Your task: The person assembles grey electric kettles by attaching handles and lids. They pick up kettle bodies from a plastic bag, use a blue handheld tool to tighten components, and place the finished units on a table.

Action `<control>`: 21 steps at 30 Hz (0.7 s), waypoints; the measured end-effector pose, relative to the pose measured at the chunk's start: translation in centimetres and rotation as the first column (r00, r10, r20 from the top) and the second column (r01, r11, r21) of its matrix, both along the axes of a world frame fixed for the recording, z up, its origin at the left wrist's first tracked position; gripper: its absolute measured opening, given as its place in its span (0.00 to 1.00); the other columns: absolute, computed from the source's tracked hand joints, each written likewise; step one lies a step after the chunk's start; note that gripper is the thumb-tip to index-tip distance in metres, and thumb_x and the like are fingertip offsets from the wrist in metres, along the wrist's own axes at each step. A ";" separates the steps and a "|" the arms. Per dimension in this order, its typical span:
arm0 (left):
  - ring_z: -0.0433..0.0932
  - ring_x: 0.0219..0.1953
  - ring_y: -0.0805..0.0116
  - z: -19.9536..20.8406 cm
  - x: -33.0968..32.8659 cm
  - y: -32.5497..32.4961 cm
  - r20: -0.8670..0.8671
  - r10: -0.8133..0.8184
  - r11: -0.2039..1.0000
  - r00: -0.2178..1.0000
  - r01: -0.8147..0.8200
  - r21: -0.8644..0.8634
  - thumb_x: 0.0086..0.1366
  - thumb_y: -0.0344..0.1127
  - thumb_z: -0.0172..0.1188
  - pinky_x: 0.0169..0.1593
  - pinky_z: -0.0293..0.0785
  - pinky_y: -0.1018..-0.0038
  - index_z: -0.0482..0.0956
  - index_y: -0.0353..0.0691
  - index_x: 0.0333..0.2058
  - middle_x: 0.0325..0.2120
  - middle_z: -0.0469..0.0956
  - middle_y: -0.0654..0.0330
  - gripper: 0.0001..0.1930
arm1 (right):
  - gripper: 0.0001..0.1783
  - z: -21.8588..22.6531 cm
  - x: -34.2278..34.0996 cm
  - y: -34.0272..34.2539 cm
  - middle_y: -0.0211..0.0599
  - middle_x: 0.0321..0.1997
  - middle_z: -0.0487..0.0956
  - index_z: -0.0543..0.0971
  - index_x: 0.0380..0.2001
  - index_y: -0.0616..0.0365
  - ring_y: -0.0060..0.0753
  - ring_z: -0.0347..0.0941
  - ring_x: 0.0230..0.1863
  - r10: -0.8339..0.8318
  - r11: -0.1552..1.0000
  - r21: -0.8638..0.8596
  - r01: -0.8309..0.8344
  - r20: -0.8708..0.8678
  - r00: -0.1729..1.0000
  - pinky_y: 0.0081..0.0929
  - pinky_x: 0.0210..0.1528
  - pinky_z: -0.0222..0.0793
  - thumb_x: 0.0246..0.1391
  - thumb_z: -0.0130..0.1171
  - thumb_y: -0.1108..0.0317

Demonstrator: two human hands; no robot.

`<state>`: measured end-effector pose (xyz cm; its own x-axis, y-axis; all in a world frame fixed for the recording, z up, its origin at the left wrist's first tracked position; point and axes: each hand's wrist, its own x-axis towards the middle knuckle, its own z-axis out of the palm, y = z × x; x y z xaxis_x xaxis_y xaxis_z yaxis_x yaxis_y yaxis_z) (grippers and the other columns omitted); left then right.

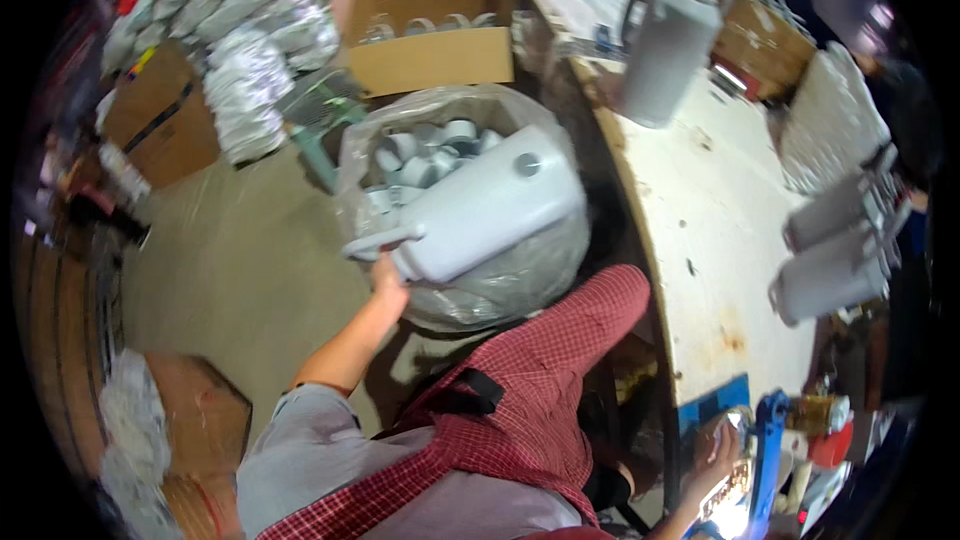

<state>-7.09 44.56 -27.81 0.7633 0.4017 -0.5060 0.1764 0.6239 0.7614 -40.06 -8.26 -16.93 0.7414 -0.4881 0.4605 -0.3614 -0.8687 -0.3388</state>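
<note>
A long pale grey cylindrical vessel [490, 205] with a loop handle and a round darker spot near its far end lies tilted over an open plastic bag [455, 305]. My left hand [388, 285] grips its near end beside the handle; part of the fingers is hidden. Under the vessel, the bag holds several short grey and white ring-like pieces [410, 160]. At the lower right, my right hand [712, 448] is by a bright, shiny object [738, 485] and a blue metal bar [768, 450] at the table's edge. Glare and blur obscure its fingers.
The white worktable [735, 210] runs along my right. A similar grey vessel [668, 60] stands upright on it, and others [830, 275] lie at its right edge. Beyond the bag is an open cardboard box [430, 60]. Wrapped bundles [245, 90] are piled at the far left.
</note>
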 end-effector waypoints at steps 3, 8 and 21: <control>0.75 0.52 0.64 -0.1 2.6 -1.9 0.029 0.025 0.989 0.999 -0.021 -0.147 0.70 0.48 0.45 0.55 0.71 0.62 0.67 0.46 0.56 0.51 0.74 0.61 0.21 | 0.16 -6.4 -1.9 -6.5 0.52 0.50 0.75 0.77 0.45 0.65 0.49 0.70 0.54 -0.030 0.999 -0.041 0.028 -0.057 0.998 0.36 0.54 0.68 0.51 0.55 0.74; 0.75 0.45 0.62 1.6 8.0 -8.1 -0.012 0.088 0.995 0.996 -0.089 -0.037 0.67 0.56 0.48 0.50 0.69 0.63 0.74 0.36 0.47 0.43 0.77 0.56 0.27 | 0.17 -9.4 -3.7 -12.6 0.54 0.38 0.80 0.79 0.39 0.70 0.57 0.74 0.42 -0.067 0.988 -0.151 0.033 -0.227 0.972 0.42 0.49 0.70 0.55 0.52 0.66; 0.77 0.43 0.62 -4.6 9.4 -5.9 -0.024 0.124 0.992 0.992 -0.125 -0.031 0.66 0.57 0.49 0.46 0.71 0.63 0.78 0.31 0.44 0.41 0.79 0.53 0.29 | 0.14 1.1 1.8 -0.7 0.43 0.44 0.79 0.77 0.46 0.65 0.32 0.75 0.39 -0.209 0.976 -0.106 0.190 -0.206 0.956 0.26 0.43 0.72 0.58 0.55 0.70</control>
<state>2.32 38.68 -32.46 0.6973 0.4757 -0.5361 0.1121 0.6664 0.7372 -38.24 -9.00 -15.85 0.7187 -0.6025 0.3472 -0.5863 -0.7934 -0.1634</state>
